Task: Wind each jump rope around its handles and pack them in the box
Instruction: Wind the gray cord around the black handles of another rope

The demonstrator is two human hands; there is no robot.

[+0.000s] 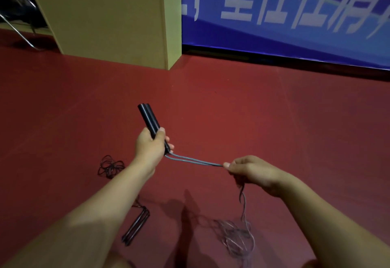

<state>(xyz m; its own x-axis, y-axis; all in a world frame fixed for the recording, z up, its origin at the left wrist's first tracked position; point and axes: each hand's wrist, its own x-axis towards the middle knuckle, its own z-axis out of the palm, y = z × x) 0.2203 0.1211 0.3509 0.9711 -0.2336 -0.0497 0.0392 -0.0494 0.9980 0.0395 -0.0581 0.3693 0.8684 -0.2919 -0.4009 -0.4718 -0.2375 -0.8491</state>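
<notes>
Left grip [150, 144] clamped round paired handles [148, 120]; right grip [249, 170] pinching doubled cord [194, 160] just beside handles. Cord thin, limp, tangle-prone; best held taut near handles.

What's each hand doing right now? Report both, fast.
Left hand: closed around the pair of black cylindrical jump rope handles.
Right hand: fingers pinching the doubled grey rope cord.
</notes>
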